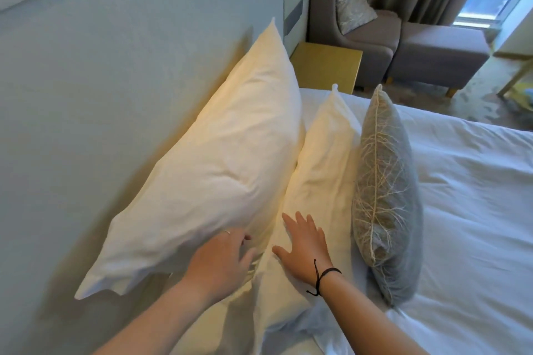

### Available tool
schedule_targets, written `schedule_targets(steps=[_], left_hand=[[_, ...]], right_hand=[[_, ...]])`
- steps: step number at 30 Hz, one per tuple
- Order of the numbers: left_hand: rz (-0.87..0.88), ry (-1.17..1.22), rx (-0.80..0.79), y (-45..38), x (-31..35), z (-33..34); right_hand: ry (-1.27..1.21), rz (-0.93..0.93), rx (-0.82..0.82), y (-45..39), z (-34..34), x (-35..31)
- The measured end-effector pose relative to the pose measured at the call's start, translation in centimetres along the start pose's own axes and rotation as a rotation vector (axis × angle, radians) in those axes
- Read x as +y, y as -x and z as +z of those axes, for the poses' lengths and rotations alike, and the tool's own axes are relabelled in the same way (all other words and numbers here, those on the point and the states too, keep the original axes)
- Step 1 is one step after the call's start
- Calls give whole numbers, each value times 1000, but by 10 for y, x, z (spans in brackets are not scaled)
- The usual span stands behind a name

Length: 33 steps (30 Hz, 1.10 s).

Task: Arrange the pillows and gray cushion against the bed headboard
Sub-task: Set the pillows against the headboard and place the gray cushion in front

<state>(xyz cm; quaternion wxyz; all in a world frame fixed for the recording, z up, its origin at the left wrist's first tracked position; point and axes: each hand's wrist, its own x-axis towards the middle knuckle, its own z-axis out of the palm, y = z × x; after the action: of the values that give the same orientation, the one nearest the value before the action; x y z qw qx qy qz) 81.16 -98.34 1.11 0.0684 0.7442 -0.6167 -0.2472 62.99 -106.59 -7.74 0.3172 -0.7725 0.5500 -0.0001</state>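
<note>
A large white pillow [219, 164] leans upright against the pale headboard [101, 81]. A second white pillow [320, 176] stands in front of it, leaning on the first. The gray cushion [386, 190] with a pale leaf-vein pattern stands on edge in front of that, on the white bed sheet [476, 225]. My left hand [222, 259] rests on the near lower end of the large pillow, fingers curled against it. My right hand [305, 242], with a black cord at the wrist, lies flat with spread fingers on the second pillow.
A yellow bedside table [326, 69] stands beyond the far edge of the bed. Behind it are a gray armchair [360, 29] holding a silver cushion [352, 0], a gray ottoman [438, 55], curtains and a window.
</note>
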Motion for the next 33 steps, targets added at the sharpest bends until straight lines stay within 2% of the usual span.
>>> schedule_targets(steps=[2, 4, 6, 10, 15, 20, 25, 30, 33], left_hand=[[-125, 200, -257, -19, 17, 37], [-207, 389, -363, -36, 28, 62], [-228, 437, -340, -52, 33, 79], [-294, 365, -198, -88, 40, 86], [-424, 430, -138, -131, 63, 80], [-278, 246, -63, -151, 74, 67], [-53, 216, 85, -138, 73, 38], [178, 318, 227, -111, 87, 15], [186, 400, 265, -101, 81, 10]], right_hand=[[-37, 58, 22, 13, 7, 20], [-104, 117, 36, 27, 14, 33], [-172, 174, 46, 40, 22, 41], [-242, 262, 69, 62, 33, 47], [-192, 251, 41, 70, 37, 41], [-291, 302, 49, 60, 33, 41], [-374, 361, 68, 43, 24, 40], [-509, 348, 270, 41, 21, 28], [-559, 296, 291, 43, 23, 19]])
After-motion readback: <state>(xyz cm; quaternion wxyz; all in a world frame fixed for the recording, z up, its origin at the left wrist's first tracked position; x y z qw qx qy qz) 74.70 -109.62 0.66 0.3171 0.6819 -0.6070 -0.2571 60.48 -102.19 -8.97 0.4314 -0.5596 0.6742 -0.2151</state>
